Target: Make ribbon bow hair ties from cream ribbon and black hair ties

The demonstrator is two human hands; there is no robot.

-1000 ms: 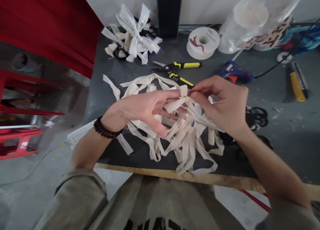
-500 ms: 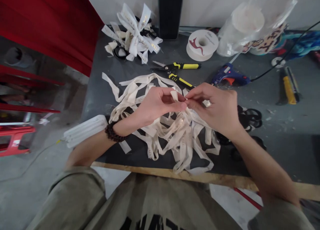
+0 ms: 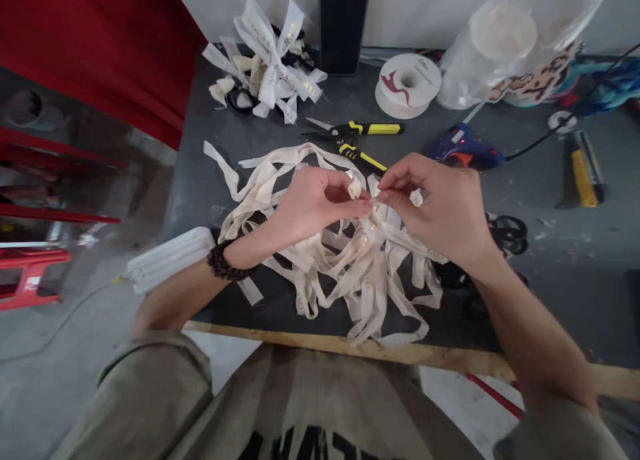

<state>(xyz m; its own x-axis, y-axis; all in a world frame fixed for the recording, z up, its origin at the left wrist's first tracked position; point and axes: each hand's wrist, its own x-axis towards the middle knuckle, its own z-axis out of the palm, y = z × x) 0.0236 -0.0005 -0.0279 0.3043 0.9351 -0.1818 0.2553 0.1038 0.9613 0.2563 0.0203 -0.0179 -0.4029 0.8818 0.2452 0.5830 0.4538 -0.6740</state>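
Over a loose heap of cream printed ribbon (image 3: 370, 287), my two hands meet with their fingertips close together. My left hand (image 3: 313, 203) pinches a piece of cream ribbon (image 3: 355, 188), which loops up above its thumb. From the other side, my right hand (image 3: 440, 210) closes thumb and forefinger on the ribbon near the left fingertips. The exact fold between the fingers is too small to make out. Just beyond the hands lie yellow-and-black snips (image 3: 353, 137) with their blades apart. Black hair ties (image 3: 510, 233) lie beside my right hand, partly hidden by it.
Finished-looking white bows (image 3: 273, 67) are piled at the back left. A ribbon spool (image 3: 408, 83), a blue glue gun (image 3: 465, 145) with a cord and a yellow cutter (image 3: 584, 170) lie to the right. A white pad-like object (image 3: 170, 257) is by my left forearm. The table has a wooden front edge (image 3: 320, 342).
My right hand has shifted slightly right, opening a small gap between the fingertips. The ribbon loop above my left thumb has changed shape. The view has moved a little.
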